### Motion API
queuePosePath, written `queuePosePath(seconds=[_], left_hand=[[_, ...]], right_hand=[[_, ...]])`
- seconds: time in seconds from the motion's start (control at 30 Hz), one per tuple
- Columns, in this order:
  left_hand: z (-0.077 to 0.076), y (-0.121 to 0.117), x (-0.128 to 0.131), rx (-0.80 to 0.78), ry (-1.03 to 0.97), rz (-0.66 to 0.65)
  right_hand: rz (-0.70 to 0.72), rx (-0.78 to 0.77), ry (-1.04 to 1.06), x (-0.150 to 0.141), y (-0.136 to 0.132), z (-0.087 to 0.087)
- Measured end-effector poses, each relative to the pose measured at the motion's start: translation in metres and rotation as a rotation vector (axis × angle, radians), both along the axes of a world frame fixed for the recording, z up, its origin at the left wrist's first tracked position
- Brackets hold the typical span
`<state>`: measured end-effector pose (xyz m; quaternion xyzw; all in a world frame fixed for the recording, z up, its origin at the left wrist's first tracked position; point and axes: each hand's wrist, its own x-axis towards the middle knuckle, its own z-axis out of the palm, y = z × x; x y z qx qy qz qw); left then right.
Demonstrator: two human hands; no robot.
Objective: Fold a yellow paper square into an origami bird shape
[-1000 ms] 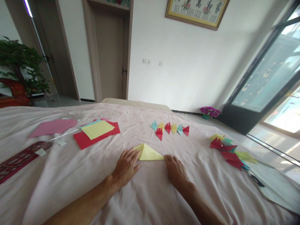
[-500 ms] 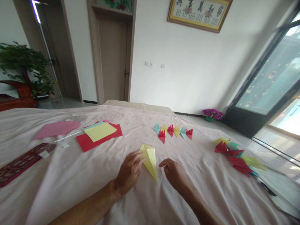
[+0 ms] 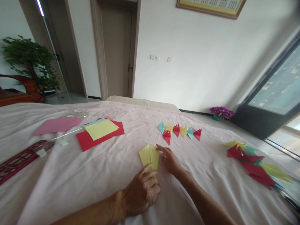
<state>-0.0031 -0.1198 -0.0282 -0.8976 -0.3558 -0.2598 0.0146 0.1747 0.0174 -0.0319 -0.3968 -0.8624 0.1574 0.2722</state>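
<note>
A yellow sheet folded into a kite shape [image 3: 149,154] lies on the cloth in front of me, with a crease down its middle. My left hand [image 3: 142,189] grips its lower end, fingers bent over the paper, and hides the bottom tip. At the upper right edge is my right hand [image 3: 170,160], its index finger stretched out by the paper's corner and its other fingers loosely bent. Beyond the hands stands a row of small folded paper pieces [image 3: 176,130] in red, yellow and light blue.
Red [image 3: 87,143] and yellow sheets [image 3: 102,128] lie stacked at left, beside pink paper [image 3: 57,125] and a clear plastic wrapper. A dark red patterned object [image 3: 21,161] lies at far left. More folded red and yellow pieces [image 3: 255,170] are at right on the pink cloth [image 3: 112,175].
The yellow paper was turned from lying sideways to pointing toward me and now shows a wider kite shape. My left hand moved down to its lower end; my right hand moved to its upper right.
</note>
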Motion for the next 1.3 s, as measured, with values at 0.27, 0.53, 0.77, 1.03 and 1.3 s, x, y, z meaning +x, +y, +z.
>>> queuePosePath(seconds=[0.27,0.53,0.77,1.03,1.3], left_hand=[[0.005,0.009,-0.024,-0.035,-0.116,0.298],[-0.003,0.023,-0.037,0.005,-0.087,0.453],[-0.004,0.030,-0.033,0.068,-0.074,0.403],[-0.010,0.039,-0.038,-0.079,-0.308,0.034],[-0.010,0.051,-0.044,-0.297,-0.346,-0.206]], right_hand=[[0.078,-0.017,0.057,0.005,-0.007,-0.003],[0.235,0.053,0.014,-0.004,-0.032,0.009],[0.439,-0.030,0.005,-0.015,-0.060,0.020],[0.191,0.020,-0.058,-0.011,-0.046,0.014],[-0.132,0.043,-0.272,0.000,-0.020,0.015]])
